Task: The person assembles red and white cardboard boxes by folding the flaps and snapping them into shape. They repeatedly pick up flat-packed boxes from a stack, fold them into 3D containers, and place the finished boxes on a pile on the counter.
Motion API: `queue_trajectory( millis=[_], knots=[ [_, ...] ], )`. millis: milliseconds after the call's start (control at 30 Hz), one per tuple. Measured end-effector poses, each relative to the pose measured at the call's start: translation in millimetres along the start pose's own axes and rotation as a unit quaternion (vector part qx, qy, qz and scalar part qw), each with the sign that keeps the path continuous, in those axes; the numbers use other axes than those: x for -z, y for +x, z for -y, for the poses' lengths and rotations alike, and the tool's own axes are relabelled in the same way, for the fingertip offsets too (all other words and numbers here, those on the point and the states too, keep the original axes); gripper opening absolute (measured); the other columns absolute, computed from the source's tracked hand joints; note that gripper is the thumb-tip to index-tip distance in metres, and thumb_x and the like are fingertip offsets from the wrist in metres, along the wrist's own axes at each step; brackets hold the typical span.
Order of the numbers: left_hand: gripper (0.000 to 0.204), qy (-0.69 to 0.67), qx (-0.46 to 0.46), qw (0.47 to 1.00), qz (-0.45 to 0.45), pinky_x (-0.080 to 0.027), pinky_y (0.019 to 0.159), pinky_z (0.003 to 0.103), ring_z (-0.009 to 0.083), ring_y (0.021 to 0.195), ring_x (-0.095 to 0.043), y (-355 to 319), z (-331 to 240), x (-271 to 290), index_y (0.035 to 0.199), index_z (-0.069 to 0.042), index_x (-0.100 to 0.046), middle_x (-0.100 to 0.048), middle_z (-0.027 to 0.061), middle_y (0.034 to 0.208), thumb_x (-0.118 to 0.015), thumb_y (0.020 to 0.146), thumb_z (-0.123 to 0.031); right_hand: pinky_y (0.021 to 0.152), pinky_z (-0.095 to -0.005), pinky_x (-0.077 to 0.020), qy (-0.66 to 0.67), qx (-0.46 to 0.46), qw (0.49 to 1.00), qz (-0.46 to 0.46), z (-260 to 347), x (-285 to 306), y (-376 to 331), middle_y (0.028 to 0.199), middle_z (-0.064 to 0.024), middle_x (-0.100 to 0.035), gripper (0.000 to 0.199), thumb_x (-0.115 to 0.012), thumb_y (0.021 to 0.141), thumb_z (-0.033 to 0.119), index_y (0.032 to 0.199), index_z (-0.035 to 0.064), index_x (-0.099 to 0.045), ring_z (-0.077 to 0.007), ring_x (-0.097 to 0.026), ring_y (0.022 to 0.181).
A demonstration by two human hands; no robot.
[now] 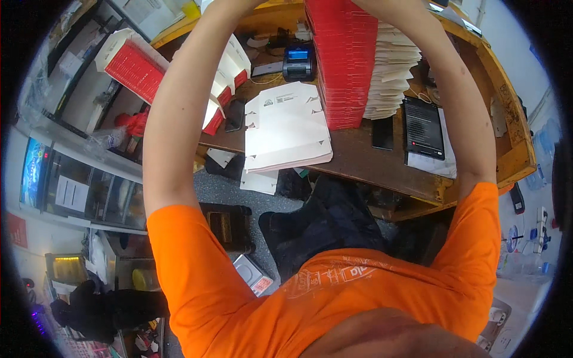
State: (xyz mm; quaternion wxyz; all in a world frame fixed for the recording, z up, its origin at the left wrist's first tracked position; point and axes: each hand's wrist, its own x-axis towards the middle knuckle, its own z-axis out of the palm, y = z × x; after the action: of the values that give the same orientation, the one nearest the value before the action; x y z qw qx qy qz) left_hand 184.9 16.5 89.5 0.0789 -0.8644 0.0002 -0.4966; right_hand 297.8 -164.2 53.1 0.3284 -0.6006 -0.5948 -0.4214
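Note:
Both my arms reach up and forward over a wooden table [382, 170]. My left forearm [179, 107] and my right forearm [459, 101] run out past the top edge of the picture, so neither hand shows. Between the arms stands a tall stack of flat red boxes [343, 59], with a stack of flat white cartons [394, 65] leaning against its right side. The top of the red stack is cut off where my arms meet it. A pile of unfolded white box blanks [286, 128] lies on the table in front of the stack.
A small device with a blue screen [298, 59] sits behind the blanks. A dark phone [382, 132] and a black tablet [424, 128] lie at the right. Folded red-and-white boxes [134, 65] lean at the left, above glass-fronted shelves [89, 191]. A dark stool [230, 224] stands below.

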Motion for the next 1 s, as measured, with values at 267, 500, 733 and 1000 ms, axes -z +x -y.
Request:
queue_trajectory(
  millis=[267, 500, 733, 1000],
  knots=[
    [0.04, -0.053, -0.037, 0.997, 0.047, -0.052, 0.093, 0.045, 0.0444, 0.109, -0.066, 11, -13, 1, 0.125, 0.001, -0.063, -0.069, 0.0276, 0.112, -0.073, 0.089, -0.013, 0.088, -0.0504, -0.0432, 0.006, 0.024, 1.0, 0.019, -18, 3, 5, 0.101, -0.0134, -0.062, 0.01, -0.063, 0.092, 0.013, 0.097, 0.0071, -0.068, -0.0357, -0.06, 0.103],
    [0.052, -0.098, -0.097, 0.986, 0.091, -0.054, 0.092, 0.042, 0.0376, 0.109, -0.07, 11, -26, 4, 0.139, -0.009, -0.06, -0.071, 0.0233, 0.121, -0.065, 0.088, 0.0, 0.09, -0.0516, -0.0451, -0.12, 0.006, 0.99, 0.081, 12, 20, -3, 0.102, -0.0154, -0.067, 0.012, -0.061, 0.088, 0.006, 0.098, 0.0047, -0.067, -0.0357, -0.063, 0.108],
    [0.052, -0.091, -0.079, 0.966, 0.228, -0.054, 0.094, 0.041, 0.0344, 0.114, -0.068, 16, -26, 13, 0.144, -0.008, -0.055, -0.07, 0.0211, 0.124, -0.064, 0.093, -0.005, 0.086, -0.0526, -0.0472, -0.032, -0.014, 0.992, 0.12, -10, 5, 2, 0.101, -0.0145, -0.071, 0.014, -0.063, 0.085, 0.003, 0.098, 0.0045, -0.069, -0.0373, -0.065, 0.103],
    [0.028, -0.133, 0.095, 0.982, 0.09, -0.055, 0.084, 0.038, 0.026, 0.094, -0.068, -177, -42, -9, 0.111, -0.007, -0.063, -0.067, 0.0119, 0.105, -0.076, 0.092, -0.022, 0.087, -0.0363, -0.0539, 0.013, 0.107, 0.989, -0.098, 1, -1, -76, 0.095, -0.0113, -0.069, 0.027, -0.076, 0.08, 0.002, 0.106, 0.0077, -0.071, -0.0261, -0.068, 0.104]
  ],
)
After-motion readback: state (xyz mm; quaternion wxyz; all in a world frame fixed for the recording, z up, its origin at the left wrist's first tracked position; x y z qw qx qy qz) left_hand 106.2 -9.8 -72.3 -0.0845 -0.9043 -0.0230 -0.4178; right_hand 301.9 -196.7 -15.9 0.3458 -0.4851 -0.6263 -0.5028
